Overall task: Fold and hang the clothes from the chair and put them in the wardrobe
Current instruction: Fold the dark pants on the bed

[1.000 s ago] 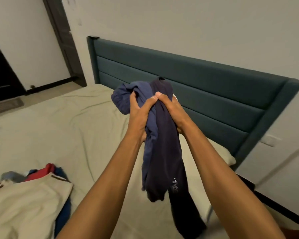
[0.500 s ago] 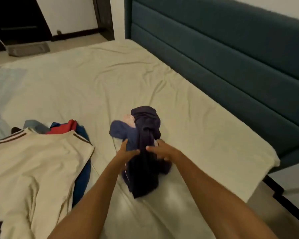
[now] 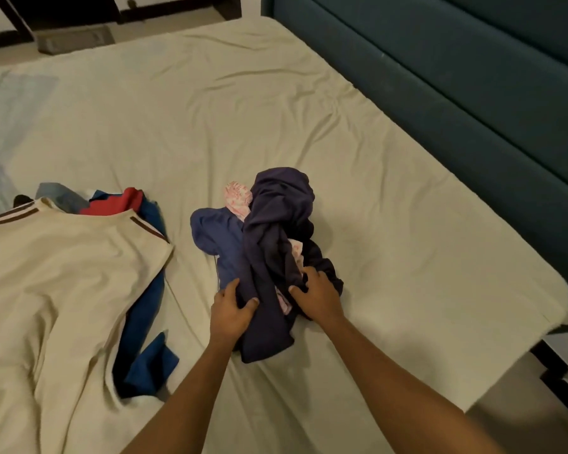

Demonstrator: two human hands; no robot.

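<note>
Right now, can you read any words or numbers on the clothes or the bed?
None can be read.
Dark bundle under both hands: no print shows.
Pink cloth in it: a pale pattern, too blurred to tell if it is letters.
Cream shirt: brown stripes only, no text.

bed sheet (image 3: pixel 309 103): fills the view | bundle of clothes (image 3: pixel 273 244): on the sheet at centre | left hand (image 3: pixel 232 311): on the bundle's 7 o'clock edge | right hand (image 3: pixel 315 294): on its 5 o'clock edge | pile of clothes (image 3: pixel 66 280): at 9 o'clock, apart from the bundle | headboard (image 3: pixel 473 93): along the bed's edge at 2 o'clock
</note>
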